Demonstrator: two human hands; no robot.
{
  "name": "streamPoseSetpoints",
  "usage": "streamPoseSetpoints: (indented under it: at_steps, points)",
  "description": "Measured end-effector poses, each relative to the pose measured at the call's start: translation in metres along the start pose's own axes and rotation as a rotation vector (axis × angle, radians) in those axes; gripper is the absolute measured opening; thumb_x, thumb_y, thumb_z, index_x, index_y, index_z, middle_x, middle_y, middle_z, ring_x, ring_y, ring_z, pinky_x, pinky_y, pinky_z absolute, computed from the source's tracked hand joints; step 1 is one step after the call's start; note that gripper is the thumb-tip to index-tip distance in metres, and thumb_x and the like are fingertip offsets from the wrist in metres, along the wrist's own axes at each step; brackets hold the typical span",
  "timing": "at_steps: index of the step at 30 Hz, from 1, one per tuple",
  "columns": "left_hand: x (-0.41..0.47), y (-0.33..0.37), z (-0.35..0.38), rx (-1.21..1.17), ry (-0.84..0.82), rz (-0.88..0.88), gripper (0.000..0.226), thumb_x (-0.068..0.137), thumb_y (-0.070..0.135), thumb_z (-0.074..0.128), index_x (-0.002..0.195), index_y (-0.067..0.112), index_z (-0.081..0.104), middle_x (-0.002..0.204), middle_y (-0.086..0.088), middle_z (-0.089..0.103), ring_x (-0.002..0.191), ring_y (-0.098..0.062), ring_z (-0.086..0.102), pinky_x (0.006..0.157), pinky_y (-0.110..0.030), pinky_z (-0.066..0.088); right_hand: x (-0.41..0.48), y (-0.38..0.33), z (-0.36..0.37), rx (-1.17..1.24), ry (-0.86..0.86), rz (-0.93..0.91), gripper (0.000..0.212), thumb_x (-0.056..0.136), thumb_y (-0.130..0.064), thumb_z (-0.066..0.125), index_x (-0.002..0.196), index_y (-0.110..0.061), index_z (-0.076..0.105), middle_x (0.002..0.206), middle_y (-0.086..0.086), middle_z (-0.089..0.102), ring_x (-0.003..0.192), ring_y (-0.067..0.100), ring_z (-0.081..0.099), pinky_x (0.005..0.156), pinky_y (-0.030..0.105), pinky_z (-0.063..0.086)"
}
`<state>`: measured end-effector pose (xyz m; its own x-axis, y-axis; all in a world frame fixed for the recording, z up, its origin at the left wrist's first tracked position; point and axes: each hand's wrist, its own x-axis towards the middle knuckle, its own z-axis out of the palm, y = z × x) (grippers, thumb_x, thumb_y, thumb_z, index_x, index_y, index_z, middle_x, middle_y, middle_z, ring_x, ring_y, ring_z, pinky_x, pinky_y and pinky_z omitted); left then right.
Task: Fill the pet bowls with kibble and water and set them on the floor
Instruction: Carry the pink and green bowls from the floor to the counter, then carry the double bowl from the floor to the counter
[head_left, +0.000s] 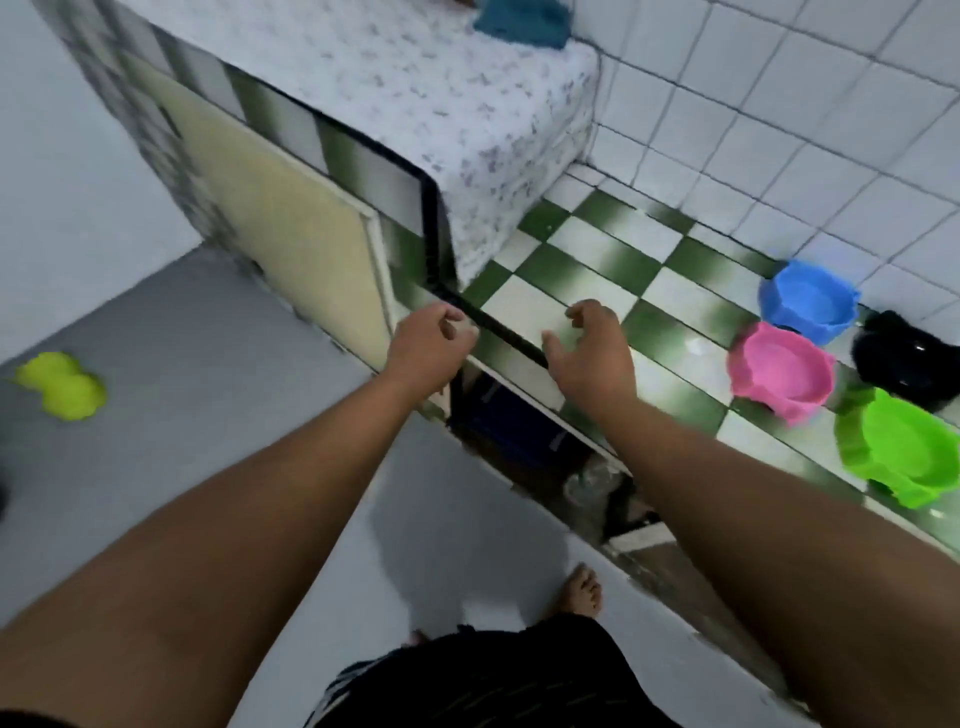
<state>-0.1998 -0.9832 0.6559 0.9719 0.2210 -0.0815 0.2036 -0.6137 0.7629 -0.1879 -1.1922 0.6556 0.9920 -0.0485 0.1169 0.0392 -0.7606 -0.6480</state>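
On the green and white tiled counter (587, 239), at the right, four pet bowls are standing close together: a blue bowl (808, 301) farthest, a pink bowl (779, 369) just beside it on the near side, a black bowl (909, 364) to the right of these two, and a green bowl (904, 447) nearest. The picture is blurred, so I cannot tell if anything is lying inside them. Down on the grey floor (208, 338), at the left, a yellow-green double bowl (60, 384) is sitting well apart from the others. Both arms are pointing forward toward the counter edge. The left hand (428, 338) is hovering there with loosely curled fingers and is holding nothing. The right hand (592, 348), near it, is hovering over the tiles with relaxed, half-bent fingers, also holding nothing. A teal cloth (524, 21) is lying on the speckled raised block (441, 104) at the far end. A bare foot (582, 592) is standing on the near floor.
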Motion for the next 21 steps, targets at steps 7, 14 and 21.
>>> streamPoseSetpoints:
  at_steps: [7, 14, 21]
  points:
    - [-0.016, -0.123, -0.141, -0.071, 0.236, -0.225, 0.025, 0.091, 0.029, 0.072, 0.111, 0.015, 0.069, 0.079, 0.005, 0.065, 0.074, -0.014, 0.063, 0.072, -0.022, 0.046, 0.002, -0.139, 0.116, 0.030, -0.272, -0.246, 0.040, 0.090, -0.040, 0.063, 0.121, -0.019, 0.051, 0.115, -0.001, 0.052, 0.098, 0.019, 0.055, 0.089, 0.041, 0.051]
    - [0.006, -0.234, -0.258, -0.123, 0.486, -0.427, 0.024, 0.091, 0.027, 0.073, 0.110, 0.014, 0.068, 0.073, 0.007, 0.059, 0.061, -0.002, 0.055, 0.052, -0.005, 0.038, 0.030, -0.270, 0.261, 0.095, -0.428, -0.447, 0.035, 0.089, -0.035, 0.066, 0.119, -0.019, 0.055, 0.115, 0.000, 0.057, 0.095, 0.019, 0.060, 0.085, 0.037, 0.052]
    - [0.067, -0.321, -0.370, -0.148, 0.678, -0.594, 0.029, 0.092, 0.029, 0.073, 0.115, 0.012, 0.066, 0.080, 0.002, 0.060, 0.070, -0.013, 0.056, 0.065, -0.019, 0.046, 0.102, -0.417, 0.403, 0.149, -0.670, -0.603, 0.036, 0.086, -0.035, 0.068, 0.115, -0.019, 0.056, 0.113, 0.003, 0.059, 0.093, 0.023, 0.062, 0.087, 0.043, 0.054]
